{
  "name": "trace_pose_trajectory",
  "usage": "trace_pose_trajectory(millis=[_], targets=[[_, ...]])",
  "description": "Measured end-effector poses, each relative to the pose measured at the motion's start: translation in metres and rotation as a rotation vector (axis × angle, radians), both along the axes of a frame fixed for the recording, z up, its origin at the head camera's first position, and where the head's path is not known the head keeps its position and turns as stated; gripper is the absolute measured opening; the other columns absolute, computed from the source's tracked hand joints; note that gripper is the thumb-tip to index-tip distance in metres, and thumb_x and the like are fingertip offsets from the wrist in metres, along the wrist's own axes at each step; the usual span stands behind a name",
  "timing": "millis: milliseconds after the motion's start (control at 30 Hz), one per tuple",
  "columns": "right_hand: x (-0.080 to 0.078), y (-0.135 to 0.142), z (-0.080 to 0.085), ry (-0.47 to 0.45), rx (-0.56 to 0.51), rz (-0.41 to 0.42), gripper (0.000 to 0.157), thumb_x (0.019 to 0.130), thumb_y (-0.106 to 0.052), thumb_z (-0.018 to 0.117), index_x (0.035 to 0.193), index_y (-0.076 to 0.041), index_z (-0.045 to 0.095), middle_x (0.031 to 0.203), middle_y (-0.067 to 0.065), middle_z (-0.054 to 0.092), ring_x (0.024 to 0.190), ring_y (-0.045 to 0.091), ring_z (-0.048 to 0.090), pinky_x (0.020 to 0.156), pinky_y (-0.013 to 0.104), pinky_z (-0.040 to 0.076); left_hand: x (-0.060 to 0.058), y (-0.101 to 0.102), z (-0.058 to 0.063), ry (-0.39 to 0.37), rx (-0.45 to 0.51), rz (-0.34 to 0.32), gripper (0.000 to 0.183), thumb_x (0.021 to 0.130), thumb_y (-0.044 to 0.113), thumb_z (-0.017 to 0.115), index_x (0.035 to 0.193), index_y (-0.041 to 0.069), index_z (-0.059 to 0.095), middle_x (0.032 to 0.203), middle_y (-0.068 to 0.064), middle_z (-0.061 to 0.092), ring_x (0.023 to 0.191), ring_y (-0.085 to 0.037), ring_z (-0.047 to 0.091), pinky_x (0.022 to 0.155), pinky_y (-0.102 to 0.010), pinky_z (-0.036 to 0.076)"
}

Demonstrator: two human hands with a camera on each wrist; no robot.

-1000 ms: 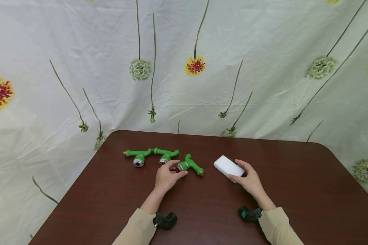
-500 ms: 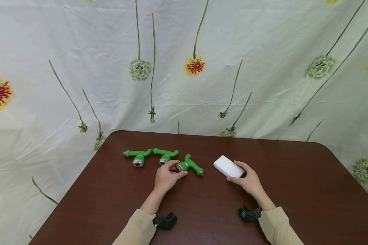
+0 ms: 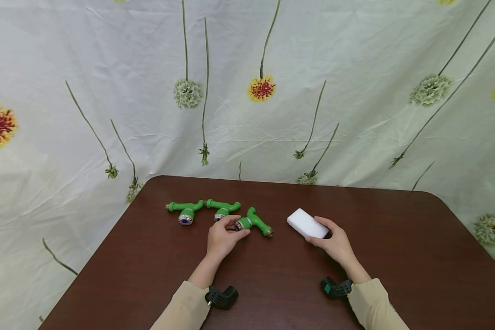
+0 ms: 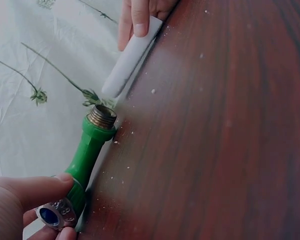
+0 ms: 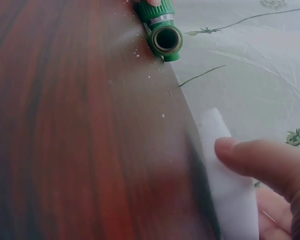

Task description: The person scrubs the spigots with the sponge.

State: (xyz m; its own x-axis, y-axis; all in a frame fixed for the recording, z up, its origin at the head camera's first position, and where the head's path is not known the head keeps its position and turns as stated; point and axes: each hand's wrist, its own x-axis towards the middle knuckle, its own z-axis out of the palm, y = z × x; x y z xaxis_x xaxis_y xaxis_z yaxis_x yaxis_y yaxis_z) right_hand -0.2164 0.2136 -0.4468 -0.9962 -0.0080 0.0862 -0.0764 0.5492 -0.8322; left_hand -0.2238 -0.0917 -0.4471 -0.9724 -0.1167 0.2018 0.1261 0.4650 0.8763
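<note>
My left hand (image 3: 222,237) grips the round silver-and-green handle of a green faucet (image 3: 255,222) with its thumb and fingers. In the left wrist view this faucet (image 4: 84,155) points its threaded brass end away from my palm, and a blue-capped knob shows by the fingers. My right hand (image 3: 335,243) pinches a white sponge block (image 3: 307,223) by its near right end, thumb on one side and fingers on the other. In the right wrist view the thumb lies along the face of the sponge (image 5: 225,185); the fingers behind it are partly hidden.
Two more green faucets lie left of my left hand: one faucet (image 3: 187,211) farther left, another faucet (image 3: 222,208) just beyond my fingers. White crumbs dot the dark red-brown table (image 3: 272,284). A flowered white cloth (image 3: 231,114) hangs behind the table's far edge.
My left hand and its faucet have shifted slightly left. My right thumb and fingers have moved a little on the sponge, which stays in nearly the same place.
</note>
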Motion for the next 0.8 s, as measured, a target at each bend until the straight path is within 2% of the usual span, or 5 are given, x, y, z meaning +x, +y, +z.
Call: trace_pose_trajectory(millis=[133,433,633,800], targets=[[0.001,0.0,0.002,0.015,-0.021,-0.015,0.066,0.077,-0.024,0.078,0.134,-0.007,0.05,0.136,0.016,0.048,0.112,0.03,0.05,0.086,0.04,0.043,0.0,0.0,-0.001,0.01,0.025,0.01,0.044,0.072,0.018,0.082,0.112,0.008,0.068,0.102,-0.008,0.068,0.091,-0.024,0.063,0.078,-0.039,0.052],[0.002,0.0,0.006,0.024,-0.048,-0.04,0.064,0.077,-0.023,0.078,0.132,-0.003,0.052,0.132,0.018,0.051,0.105,0.029,0.053,0.076,0.029,0.047,-0.001,0.0,0.001,-0.034,0.064,0.029,0.044,0.071,0.019,0.083,0.111,0.009,0.069,0.103,-0.009,0.067,0.094,-0.023,0.065,0.079,-0.039,0.052],[0.003,-0.002,0.01,0.032,-0.09,-0.026,0.058,0.078,-0.02,0.077,0.129,-0.002,0.055,0.129,0.019,0.053,0.1,0.03,0.054,0.068,0.025,0.05,-0.001,0.002,0.003,-0.015,0.089,-0.004,0.042,0.07,0.019,0.083,0.108,0.011,0.07,0.103,-0.008,0.067,0.094,-0.023,0.065,0.079,-0.038,0.053],[0.004,-0.004,0.016,0.065,-0.131,-0.01,0.052,0.08,-0.016,0.075,0.127,-0.004,0.056,0.128,0.017,0.053,0.095,0.03,0.054,0.066,0.024,0.051,-0.002,0.004,0.005,0.016,0.156,-0.05,0.042,0.07,0.017,0.083,0.109,0.01,0.07,0.102,-0.008,0.068,0.094,-0.023,0.065,0.076,-0.035,0.054]])
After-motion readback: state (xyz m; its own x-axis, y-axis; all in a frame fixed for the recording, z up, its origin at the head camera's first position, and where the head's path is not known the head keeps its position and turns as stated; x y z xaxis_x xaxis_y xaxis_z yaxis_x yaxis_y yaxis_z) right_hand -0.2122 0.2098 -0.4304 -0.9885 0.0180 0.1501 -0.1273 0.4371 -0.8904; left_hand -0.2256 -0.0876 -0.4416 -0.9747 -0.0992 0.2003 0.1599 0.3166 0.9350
